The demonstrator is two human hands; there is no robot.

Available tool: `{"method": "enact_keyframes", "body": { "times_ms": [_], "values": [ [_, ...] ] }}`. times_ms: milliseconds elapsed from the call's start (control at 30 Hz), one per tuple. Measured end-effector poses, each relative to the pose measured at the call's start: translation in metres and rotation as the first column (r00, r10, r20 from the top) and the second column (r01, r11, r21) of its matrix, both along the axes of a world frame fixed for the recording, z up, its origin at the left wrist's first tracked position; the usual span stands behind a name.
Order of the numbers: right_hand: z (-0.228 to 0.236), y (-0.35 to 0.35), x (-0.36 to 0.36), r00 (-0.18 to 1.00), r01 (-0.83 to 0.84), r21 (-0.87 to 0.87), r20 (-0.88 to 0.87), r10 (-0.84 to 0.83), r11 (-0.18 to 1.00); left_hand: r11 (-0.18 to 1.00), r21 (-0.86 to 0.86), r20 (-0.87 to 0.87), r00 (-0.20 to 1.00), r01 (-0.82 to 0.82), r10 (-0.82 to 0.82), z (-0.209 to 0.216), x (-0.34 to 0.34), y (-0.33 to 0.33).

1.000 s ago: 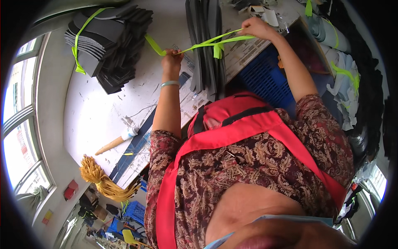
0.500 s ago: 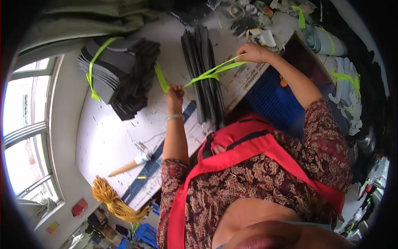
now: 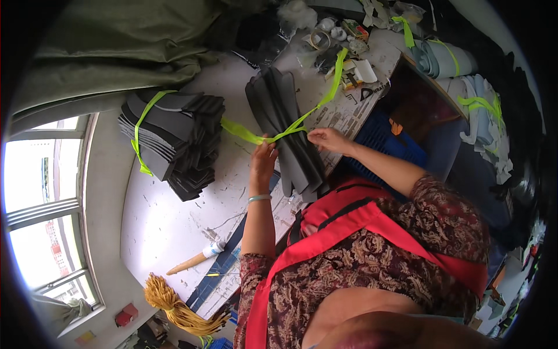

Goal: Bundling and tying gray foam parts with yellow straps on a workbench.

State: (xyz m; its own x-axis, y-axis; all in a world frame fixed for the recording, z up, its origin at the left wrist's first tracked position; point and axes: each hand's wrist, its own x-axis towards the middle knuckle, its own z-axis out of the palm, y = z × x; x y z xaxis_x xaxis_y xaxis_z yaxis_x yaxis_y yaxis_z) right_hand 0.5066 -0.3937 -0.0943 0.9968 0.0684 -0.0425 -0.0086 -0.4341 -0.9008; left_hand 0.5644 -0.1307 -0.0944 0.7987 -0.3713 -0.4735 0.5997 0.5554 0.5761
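A bundle of dark grey curved sheets (image 3: 299, 166) lies on the white table, pinched in at its middle by a lime-green strip (image 3: 328, 96). My left hand (image 3: 264, 160) is at the bundle's left side, its fingers closed on the strip, whose loose end trails off to the left. At the bundle's right edge, my right hand (image 3: 328, 141) has its fingertips together against the strip where it crosses the sheets. The strip's other end rises in a curve to the upper right. Further left sits a second stack of grey sheets (image 3: 168, 136), tied with a similar lime-green strip.
A wooden-handled tool (image 3: 189, 263) and a blue ruler-like strip (image 3: 203, 285) lie near the table's front edge. Yellow cords (image 3: 174, 305) hang at its corner. Tape and scraps (image 3: 319, 39) clutter the far side. A blue crate (image 3: 378, 136) stands right, below the tabletop.
My right hand has come down and left, close to the bundle. The strip's end now stands loose above it. The sheets are squeezed at the middle and fan out at the ends.
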Motion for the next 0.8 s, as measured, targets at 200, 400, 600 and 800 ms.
{"method": "enact_keyframes", "body": {
  "times_ms": [200, 400, 600, 800],
  "values": [
    [0.021, 0.015, 0.048, 0.889, 0.452, 0.757, -0.428, -0.165, 0.471, 0.838, 0.539, 0.247, 0.935, 0.084, -0.253, 0.031, 0.008, -0.041],
    [0.003, 0.031, 0.062, 0.919, 0.370, 0.748, -0.382, -0.098, 0.552, 0.526, 0.665, 0.745, 0.424, -0.530, -0.515, 0.050, 0.002, -0.076],
    [-0.020, 0.037, 0.065, 0.877, 0.478, 0.471, -0.296, -0.377, 0.742, 0.943, 0.330, 0.525, 0.838, -0.041, -0.147, 0.075, 0.010, -0.081],
    [-0.020, 0.015, 0.077, 0.856, 0.470, 0.413, -0.429, -0.289, 0.780, 0.872, 0.488, 0.428, 0.881, -0.037, -0.202, 0.052, 0.000, -0.069]
  ]
}}
